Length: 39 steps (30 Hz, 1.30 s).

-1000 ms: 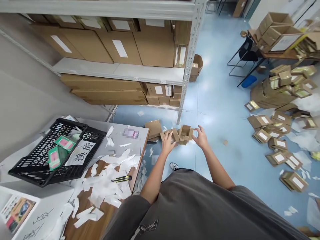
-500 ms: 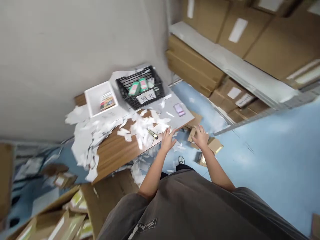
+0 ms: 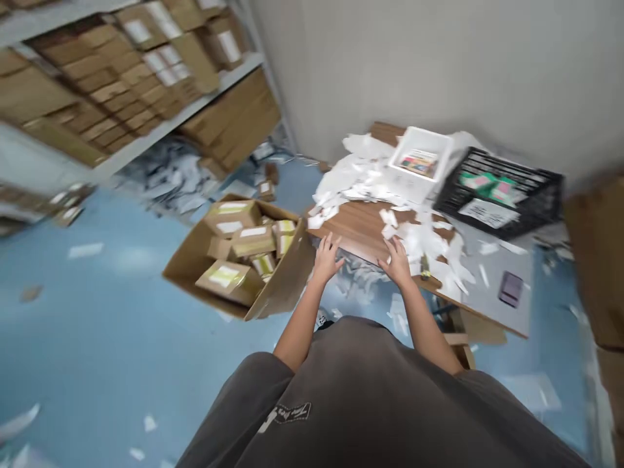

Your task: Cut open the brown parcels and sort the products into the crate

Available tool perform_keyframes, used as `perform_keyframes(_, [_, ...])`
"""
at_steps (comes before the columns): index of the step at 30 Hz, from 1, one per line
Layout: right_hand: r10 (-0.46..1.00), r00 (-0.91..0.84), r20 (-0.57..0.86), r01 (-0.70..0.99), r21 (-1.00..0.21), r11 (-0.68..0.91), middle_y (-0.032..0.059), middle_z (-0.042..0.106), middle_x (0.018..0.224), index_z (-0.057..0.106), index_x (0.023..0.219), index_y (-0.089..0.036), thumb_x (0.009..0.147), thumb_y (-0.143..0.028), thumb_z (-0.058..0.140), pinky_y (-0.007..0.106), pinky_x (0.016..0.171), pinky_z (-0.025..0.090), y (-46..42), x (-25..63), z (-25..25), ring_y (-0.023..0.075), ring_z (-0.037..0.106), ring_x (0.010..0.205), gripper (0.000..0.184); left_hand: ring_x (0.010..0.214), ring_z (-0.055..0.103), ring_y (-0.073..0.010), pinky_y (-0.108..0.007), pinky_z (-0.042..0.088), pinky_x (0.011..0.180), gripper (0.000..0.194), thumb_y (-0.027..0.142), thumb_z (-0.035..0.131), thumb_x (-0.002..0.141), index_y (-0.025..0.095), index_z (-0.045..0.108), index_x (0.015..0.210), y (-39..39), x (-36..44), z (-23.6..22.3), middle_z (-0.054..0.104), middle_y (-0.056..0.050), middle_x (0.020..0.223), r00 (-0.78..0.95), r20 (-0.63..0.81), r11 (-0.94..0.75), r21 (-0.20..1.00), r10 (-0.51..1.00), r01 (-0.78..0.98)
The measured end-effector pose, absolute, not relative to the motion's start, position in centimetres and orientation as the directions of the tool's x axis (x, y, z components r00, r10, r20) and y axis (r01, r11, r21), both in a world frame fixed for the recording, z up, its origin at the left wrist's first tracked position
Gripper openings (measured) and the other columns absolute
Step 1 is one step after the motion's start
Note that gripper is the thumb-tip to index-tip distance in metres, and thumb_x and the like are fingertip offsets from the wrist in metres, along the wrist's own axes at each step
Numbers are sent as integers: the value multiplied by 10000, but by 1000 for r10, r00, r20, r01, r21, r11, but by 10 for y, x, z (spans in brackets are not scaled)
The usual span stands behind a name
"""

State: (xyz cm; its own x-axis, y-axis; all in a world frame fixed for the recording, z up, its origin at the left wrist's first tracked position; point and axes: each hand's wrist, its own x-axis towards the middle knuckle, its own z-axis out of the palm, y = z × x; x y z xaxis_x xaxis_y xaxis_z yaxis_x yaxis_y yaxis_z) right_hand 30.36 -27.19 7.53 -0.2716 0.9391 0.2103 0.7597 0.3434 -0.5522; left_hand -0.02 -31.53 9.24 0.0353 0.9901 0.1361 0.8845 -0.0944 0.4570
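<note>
My left hand (image 3: 326,261) is held out, fingers spread and nothing in it, near the front edge of the wooden table (image 3: 358,227) and the right side of a large open carton (image 3: 287,286). Small taped boxes (image 3: 231,279) fill that carton. My right hand (image 3: 396,262), also with spread fingers and no object, is at the table's front edge; whether it touches cannot be told. Beside it lie torn white paper scraps (image 3: 414,242) and a utility knife (image 3: 425,266). A phone (image 3: 511,288) rests on the table's grey right part.
On the table stand a white tray (image 3: 446,162) with printed cards and a black crate (image 3: 526,224) with green packs. Shelves (image 3: 185,110) of cardboard boxes run along the left. Paper litter (image 3: 170,175) and scraps lie on the blue floor (image 3: 121,325).
My view and body have turned left. The table has shifted to the right in view, and the carton of small boxes now shows fully. Both hands stay spread and hold nothing.
</note>
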Motion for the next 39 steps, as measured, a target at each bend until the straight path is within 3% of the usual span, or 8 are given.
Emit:
perform_keyframes(6, [759, -617, 207, 568, -550, 612, 153, 322, 1772, 478, 1648, -241, 884, -343, 711, 694, 1299, 316, -249, 75, 80, 441, 302, 1628, 805, 1648, 292, -421, -605, 342, 1319, 866, 290, 833, 877, 267, 463, 1660, -399, -185, 89, 304, -145, 1792, -349, 107, 268, 449, 931, 853])
perform_keyframes(13, [533, -824, 192, 390, -492, 779, 123, 227, 1815, 479, 1649, -242, 860, -313, 758, 694, 1309, 302, -241, -99, 92, 467, 186, 1663, 840, 1642, 275, -479, -636, 391, 1279, 926, 322, 897, 839, 247, 468, 1656, -466, -300, 79, 258, -189, 1801, -634, -1, 573, 432, 773, 697])
perform_keyframes(19, [470, -872, 137, 360, -472, 805, 105, 193, 1828, 454, 1659, -287, 818, -366, 818, 725, 1285, 319, -193, -170, 68, 490, 188, 1659, 920, 1657, 237, -490, -674, 421, 1238, 894, 351, 869, 872, 290, 452, 1659, -421, -356, 50, 169, -164, 1836, -601, -127, 597, 391, 789, 701])
perform_keyframes(24, [416, -908, 46, 339, -503, 795, 148, 232, 1808, 484, 1638, -296, 807, -428, 874, 733, 1249, 361, -145, -217, 27, 494, 214, 1652, 928, 1693, 152, -442, -650, 353, 1289, 925, 181, 850, 829, 249, 453, 1661, -331, -400, 19, 209, -171, 1827, -546, -270, 609, 351, 793, 711])
perform_keyframes(30, [336, -919, -208, 393, -570, 722, 186, 265, 1790, 495, 1636, -316, 713, -387, 966, 723, 1199, 414, -100, -271, -34, 498, 232, 1648, 1039, 1698, 163, -401, -617, 245, 1338, 912, 186, 807, 844, 272, 452, 1679, -281, -432, -30, 288, -146, 1808, -515, -412, 639, 263, 752, 723])
perform_keyframes(35, [208, -900, -382, 418, -627, 657, 231, 172, 1813, 377, 1711, -304, 599, -496, 1042, 745, 1231, 304, -97, -303, -77, 540, 134, 1657, 1310, 1707, 103, -406, -686, 240, 1318, 899, 264, 695, 941, 302, 305, 1751, -315, -403, -47, 235, -120, 1828, -619, -391, 724, 237, 681, 648])
perform_keyframes(39, [83, -898, -432, 365, -626, 689, 220, -36, 1838, 267, 1751, -326, 557, -544, 1050, 766, 1241, 264, -96, -327, -97, 532, 38, 1671, 1444, 1707, 113, -402, -701, 268, 1305, 866, 211, 659, 955, 345, 325, 1742, -336, -371, -41, 234, -83, 1829, -673, -340, 754, 277, 657, 596])
